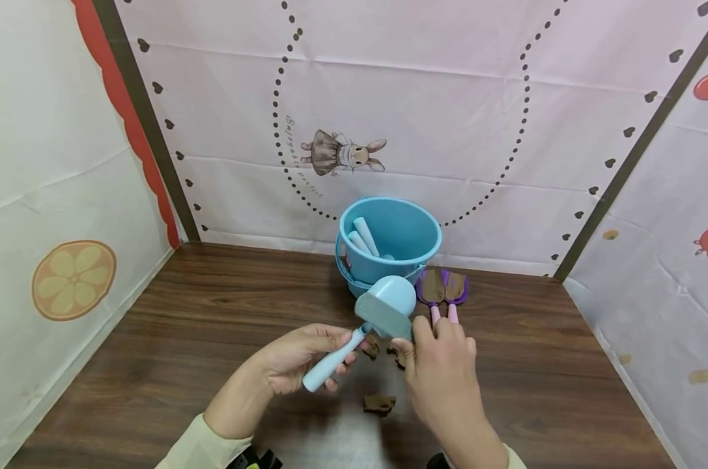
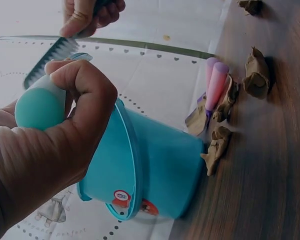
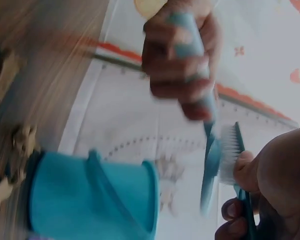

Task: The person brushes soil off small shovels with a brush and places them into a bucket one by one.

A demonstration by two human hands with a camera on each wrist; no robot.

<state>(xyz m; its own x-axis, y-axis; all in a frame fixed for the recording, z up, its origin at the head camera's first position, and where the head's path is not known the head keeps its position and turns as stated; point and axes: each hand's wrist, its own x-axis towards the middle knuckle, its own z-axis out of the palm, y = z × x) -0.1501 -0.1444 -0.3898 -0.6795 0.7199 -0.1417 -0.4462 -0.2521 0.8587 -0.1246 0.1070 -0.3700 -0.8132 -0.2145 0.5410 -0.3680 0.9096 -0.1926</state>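
Note:
My left hand (image 1: 297,358) grips the pale blue handle of a toy shovel (image 1: 337,359), its rounded blade (image 1: 397,293) pointing up and away. A blue-grey brush (image 1: 383,317) is pinched in my right hand (image 1: 444,371) and lies across the front of that blade. The right wrist view shows white bristles (image 3: 229,152) facing the shovel blade (image 3: 210,167), touching or very near it. From the left wrist, the handle's rounded end (image 2: 40,108) points at the camera. Brown clay-like lumps (image 1: 380,404) lie on the table below the hands.
A blue bucket (image 1: 389,203) with light blue handles (image 1: 366,236) sticking up inside stands at the back by the cloth wall (image 1: 236,195). Beside it lie two purple shovels (image 1: 452,286) with pink handles and brown stuff on their blades. The tabletop (image 1: 541,378) is dark wood.

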